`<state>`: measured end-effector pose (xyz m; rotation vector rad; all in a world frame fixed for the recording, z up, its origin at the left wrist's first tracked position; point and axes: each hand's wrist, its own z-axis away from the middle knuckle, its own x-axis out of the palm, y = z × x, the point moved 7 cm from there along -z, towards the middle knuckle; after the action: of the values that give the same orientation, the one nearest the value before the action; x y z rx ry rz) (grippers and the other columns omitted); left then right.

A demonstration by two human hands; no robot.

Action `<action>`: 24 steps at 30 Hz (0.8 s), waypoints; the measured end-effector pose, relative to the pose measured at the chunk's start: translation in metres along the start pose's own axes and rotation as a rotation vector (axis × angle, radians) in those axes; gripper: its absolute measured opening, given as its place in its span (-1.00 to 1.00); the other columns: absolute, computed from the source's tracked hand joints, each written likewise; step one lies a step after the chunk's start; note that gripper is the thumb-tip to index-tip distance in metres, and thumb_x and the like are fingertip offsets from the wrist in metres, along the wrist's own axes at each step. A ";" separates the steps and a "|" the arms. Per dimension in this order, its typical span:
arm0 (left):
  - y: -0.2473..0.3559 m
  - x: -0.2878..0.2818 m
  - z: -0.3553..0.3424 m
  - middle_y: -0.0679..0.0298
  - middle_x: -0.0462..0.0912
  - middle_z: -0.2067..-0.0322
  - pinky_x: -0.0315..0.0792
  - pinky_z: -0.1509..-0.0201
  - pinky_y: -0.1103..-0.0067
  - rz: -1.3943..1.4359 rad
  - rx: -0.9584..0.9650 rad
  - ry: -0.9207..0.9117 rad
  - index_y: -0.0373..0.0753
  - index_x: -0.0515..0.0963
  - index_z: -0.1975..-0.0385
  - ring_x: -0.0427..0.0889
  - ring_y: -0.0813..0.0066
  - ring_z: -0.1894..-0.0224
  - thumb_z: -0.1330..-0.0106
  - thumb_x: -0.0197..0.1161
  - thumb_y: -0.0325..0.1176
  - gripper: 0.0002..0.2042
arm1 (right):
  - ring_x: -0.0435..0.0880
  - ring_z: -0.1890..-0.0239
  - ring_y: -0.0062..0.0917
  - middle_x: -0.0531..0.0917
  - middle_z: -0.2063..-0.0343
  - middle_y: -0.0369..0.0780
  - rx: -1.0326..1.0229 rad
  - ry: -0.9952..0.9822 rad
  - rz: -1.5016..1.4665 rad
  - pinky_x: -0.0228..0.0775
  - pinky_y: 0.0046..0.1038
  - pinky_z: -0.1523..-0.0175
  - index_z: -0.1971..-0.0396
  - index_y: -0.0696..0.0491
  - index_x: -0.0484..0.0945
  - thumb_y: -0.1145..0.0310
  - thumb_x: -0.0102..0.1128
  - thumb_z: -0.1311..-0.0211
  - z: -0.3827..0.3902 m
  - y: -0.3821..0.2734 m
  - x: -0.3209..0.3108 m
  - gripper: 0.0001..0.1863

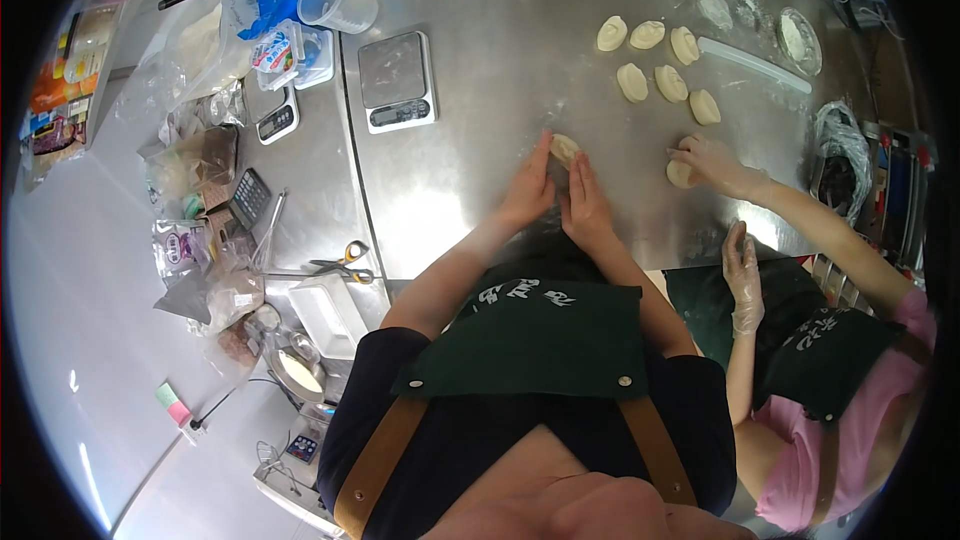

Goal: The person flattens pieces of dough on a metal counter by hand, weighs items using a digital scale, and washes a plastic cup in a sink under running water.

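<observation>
- Head view: a brushed steel table point(480, 90), shiny and dusted with flour, fills the scene.
- The person's left hand point(528, 190) and right hand point(587, 208) lie side by side, fingers stretched out flat and pointing to the far side.
- A small pale dough piece point(564, 149), soft and oval, sits between the fingertips of both hands, touching them; neither hand closes around it.
- Farther off to the right, six shaped dough pieces point(660, 65), smooth and cream-coloured, lie in two rows.
- A co-worker's hand point(705, 160) at right presses another dough lump point(680, 174).
- To the far left stands a flat digital scale point(395, 80); yellow-handled scissors point(345, 262) lie near the left edge.
</observation>
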<state>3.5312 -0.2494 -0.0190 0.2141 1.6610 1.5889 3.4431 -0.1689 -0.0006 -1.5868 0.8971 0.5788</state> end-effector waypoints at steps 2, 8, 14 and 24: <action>0.003 -0.001 -0.004 -0.13 0.21 -0.24 0.20 -0.32 0.36 -0.017 0.042 0.010 -0.31 0.02 -0.33 0.23 -0.05 -0.28 -0.08 -0.01 -0.66 -0.29 | 0.21 -0.28 0.04 0.16 -0.26 0.17 0.039 -0.017 -0.164 0.17 -0.17 -0.31 -0.26 0.32 0.08 0.60 0.11 -0.04 0.002 0.004 0.009 -0.27; 0.000 -0.007 -0.012 -0.10 0.31 -0.19 0.19 -0.33 0.32 -0.058 -0.041 -0.132 -0.35 0.16 -0.26 0.26 -0.03 -0.27 -0.04 -0.04 -0.68 -0.36 | 0.19 -0.29 0.05 0.15 -0.26 0.17 0.051 -0.007 -0.242 0.12 -0.12 -0.33 -0.26 0.34 0.07 0.60 0.10 -0.04 -0.001 0.008 0.007 -0.27; 0.020 0.003 -0.004 -0.04 0.33 -0.20 0.12 -0.36 0.30 -0.497 0.362 -0.189 -0.41 0.19 -0.23 0.25 0.13 -0.31 -0.05 0.03 -0.63 -0.39 | 0.20 -0.30 0.00 0.22 -0.23 0.17 -0.101 -0.170 0.212 0.03 -0.12 -0.38 -0.19 0.41 0.15 0.48 0.03 -0.16 -0.004 0.004 0.019 -0.39; 0.010 0.012 0.003 -0.04 0.23 -0.26 0.05 -0.39 0.31 -0.675 0.345 -0.212 -0.43 0.14 -0.26 0.19 0.17 -0.35 -0.22 -0.05 -0.46 -0.45 | 0.11 -0.37 -0.15 0.24 -0.25 0.10 0.001 -0.438 0.237 -0.14 -0.20 -0.44 -0.17 0.41 0.20 0.41 -0.07 -0.18 -0.017 0.009 0.024 -0.43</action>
<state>3.5213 -0.2373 -0.0145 -0.0117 1.5995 0.7519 3.4483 -0.1912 -0.0206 -1.2865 0.7520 1.0471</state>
